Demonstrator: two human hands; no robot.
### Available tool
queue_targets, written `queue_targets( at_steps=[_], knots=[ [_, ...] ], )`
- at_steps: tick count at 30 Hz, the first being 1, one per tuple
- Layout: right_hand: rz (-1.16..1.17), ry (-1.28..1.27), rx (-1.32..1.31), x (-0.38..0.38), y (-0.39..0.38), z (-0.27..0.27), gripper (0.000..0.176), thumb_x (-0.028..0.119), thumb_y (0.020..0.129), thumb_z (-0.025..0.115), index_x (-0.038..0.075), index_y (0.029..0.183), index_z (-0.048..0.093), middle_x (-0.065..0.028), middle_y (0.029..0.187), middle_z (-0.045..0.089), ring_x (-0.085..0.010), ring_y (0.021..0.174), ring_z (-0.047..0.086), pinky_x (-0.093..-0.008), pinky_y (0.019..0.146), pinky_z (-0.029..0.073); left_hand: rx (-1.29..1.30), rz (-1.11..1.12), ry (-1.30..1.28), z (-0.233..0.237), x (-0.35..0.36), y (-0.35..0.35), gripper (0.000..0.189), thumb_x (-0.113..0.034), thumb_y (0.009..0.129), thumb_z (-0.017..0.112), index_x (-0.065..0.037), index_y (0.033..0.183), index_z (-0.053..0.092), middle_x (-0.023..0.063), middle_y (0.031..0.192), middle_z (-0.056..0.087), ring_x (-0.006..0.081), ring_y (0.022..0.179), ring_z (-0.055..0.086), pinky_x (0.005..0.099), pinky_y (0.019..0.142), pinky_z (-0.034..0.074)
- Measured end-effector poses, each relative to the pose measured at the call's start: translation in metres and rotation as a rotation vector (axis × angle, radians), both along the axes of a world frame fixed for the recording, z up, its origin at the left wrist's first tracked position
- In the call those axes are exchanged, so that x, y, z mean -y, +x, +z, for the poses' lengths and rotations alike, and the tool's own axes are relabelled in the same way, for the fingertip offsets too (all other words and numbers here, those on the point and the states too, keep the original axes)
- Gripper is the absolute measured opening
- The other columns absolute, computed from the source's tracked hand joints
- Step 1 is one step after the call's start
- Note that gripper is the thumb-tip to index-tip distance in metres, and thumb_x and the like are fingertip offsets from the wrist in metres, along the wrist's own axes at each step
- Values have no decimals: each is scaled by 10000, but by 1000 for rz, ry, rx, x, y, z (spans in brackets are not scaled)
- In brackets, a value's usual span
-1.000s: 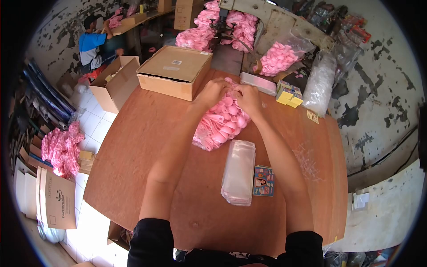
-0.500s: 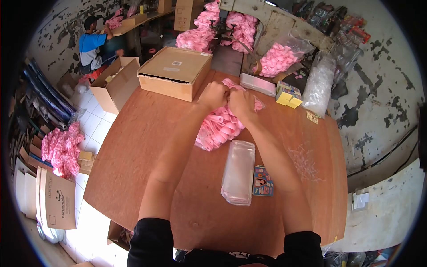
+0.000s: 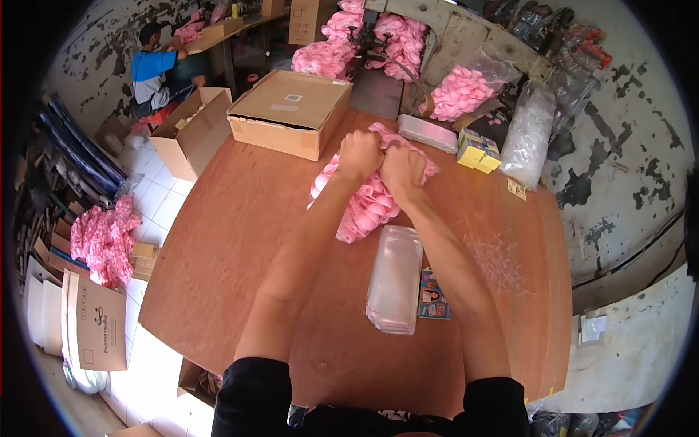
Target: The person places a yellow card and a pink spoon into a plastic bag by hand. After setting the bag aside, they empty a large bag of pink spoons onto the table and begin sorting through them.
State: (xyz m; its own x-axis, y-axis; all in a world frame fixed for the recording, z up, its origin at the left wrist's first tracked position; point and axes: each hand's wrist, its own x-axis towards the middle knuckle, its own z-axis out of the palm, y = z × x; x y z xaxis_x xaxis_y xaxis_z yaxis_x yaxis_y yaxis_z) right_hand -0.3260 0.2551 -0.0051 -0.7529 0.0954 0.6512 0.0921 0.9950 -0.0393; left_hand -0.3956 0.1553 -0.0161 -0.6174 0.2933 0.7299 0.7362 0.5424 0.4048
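Observation:
A clear plastic bag of pink plastic spoon-like pieces [image 3: 369, 211] lies near the back of the wooden table [image 3: 218, 291]. My left hand [image 3: 361, 153] is closed on the upper part of this bag. Close beside it, almost touching, my right hand [image 3: 403, 170] also grips the bag. My fingertips and the exact spot they pinch are hidden behind the knuckles. Between my forearms lies a stack of clear plastic sleeves [image 3: 395, 280]. Next to the stack, a blue printed card [image 3: 432, 295] is partly covered by my right forearm.
A cardboard box [image 3: 291, 109] stands at the back left; yellow small boxes [image 3: 478, 151] and a clear-wrapped stack [image 3: 428, 134] sit at the back right. Beyond is a machine [image 3: 466, 36] with pink-filled bags. Another person [image 3: 153, 73] sits at a far bench.
My left hand has shifted slightly right, and the bag's pink contents have spread a little to the left. Both hands stay closed on the bag. The view has tilted slightly.

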Motion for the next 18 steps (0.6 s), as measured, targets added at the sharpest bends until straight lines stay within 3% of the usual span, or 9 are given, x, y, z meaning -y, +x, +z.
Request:
queue_targets(
  at_steps=[3,7,18],
  knots=[
    [-4,-73,58,14,19,16,236,218,824,576,12,737,650,-196,627,640,-335,580,659,-437,534,519,256,252,-24,5,9,-9,138,-160,744,648,-37,746,712,236,725,649,417,709,652,482,688,545],
    [69,-101,3,8,20,5,237,224,849,537,21,760,622,-202,609,617,-367,570,633,-479,538,495,181,195,65,0,8,-16,154,-152,773,635,-9,763,692,243,767,657,414,741,652,482,705,538],
    [393,-148,27,-43,85,-8,95,105,806,565,32,750,539,-151,650,619,-336,582,625,-435,525,484,172,323,296,16,18,-49,134,-103,851,557,13,884,615,246,870,649,444,825,628,506,753,500]
  ],
)
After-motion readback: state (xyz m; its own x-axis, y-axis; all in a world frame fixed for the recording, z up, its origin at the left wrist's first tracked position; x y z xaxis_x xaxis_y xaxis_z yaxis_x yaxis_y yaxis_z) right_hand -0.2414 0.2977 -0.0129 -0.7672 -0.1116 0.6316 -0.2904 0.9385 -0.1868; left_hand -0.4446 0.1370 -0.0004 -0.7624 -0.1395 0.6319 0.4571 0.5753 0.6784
